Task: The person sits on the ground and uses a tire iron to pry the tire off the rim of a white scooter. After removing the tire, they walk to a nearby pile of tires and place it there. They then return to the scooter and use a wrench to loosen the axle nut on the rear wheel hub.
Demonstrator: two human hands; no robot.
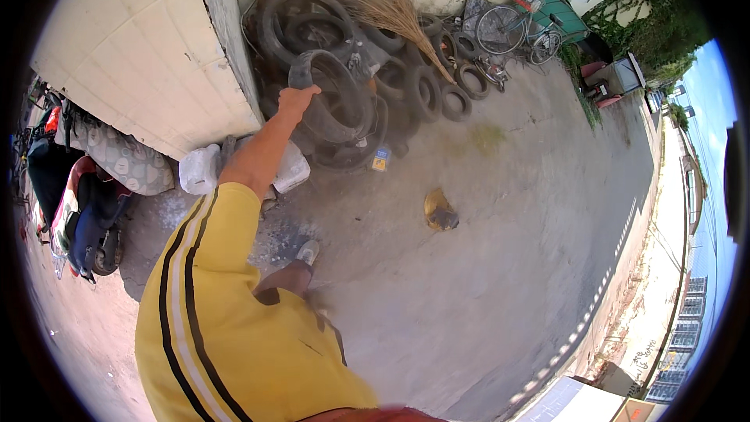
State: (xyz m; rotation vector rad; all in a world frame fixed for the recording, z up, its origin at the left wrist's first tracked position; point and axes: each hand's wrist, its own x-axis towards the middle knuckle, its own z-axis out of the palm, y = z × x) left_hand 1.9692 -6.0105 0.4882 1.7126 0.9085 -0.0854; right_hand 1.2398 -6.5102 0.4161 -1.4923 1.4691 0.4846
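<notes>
My left arm, in a yellow sleeve with dark and white stripes, reaches up the middle of the view. My left hand (298, 98) grips the rim of a worn dark tire (344, 117), held over a heap of old tires (426, 94) against the wall. A straw broom (394, 19) lies across the heap. Below the hand are white containers (199, 169) and, to the right, a small blue and yellow box (381, 159). My right hand is not in view.
A pale panel wall (137, 47) stands left, with covered scooters (94, 219) beside it. A bicycle (504, 31) leans at the back, near a cart (621, 78). A tan and grey lump (439, 207) lies on the concrete ground (508, 266). A sunlit wall runs along the right.
</notes>
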